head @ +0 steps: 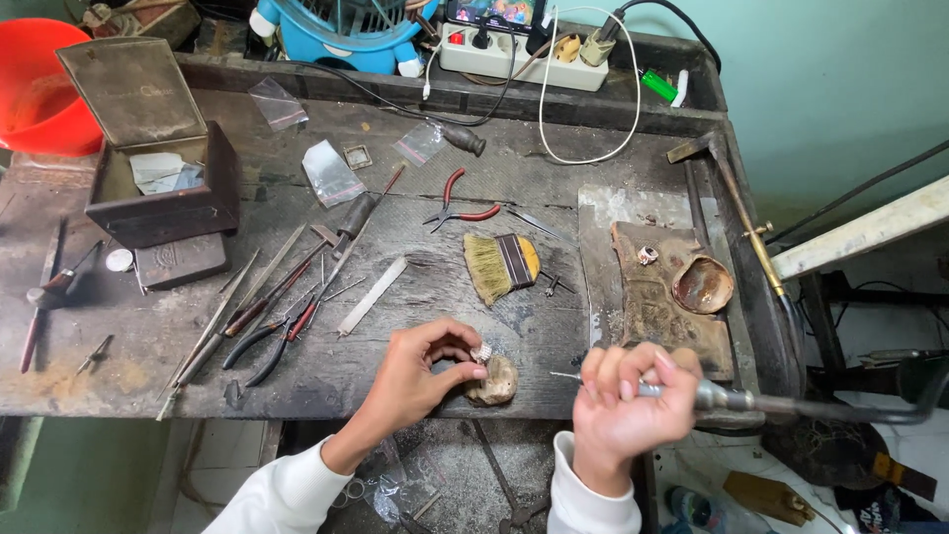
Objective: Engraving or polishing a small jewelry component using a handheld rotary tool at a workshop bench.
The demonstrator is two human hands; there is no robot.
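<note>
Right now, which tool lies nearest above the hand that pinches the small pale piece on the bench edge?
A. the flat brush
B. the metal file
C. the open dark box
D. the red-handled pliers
B: the metal file lies just above the left hand, closer than the other things.

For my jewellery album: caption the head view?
Left hand steadies a small ring on a bench peg; right hand grips a saw.

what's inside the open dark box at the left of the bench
The open dark box holds a few pale paper scraps or packets near its back. Its front wall hides anything lower down inside.
</note>
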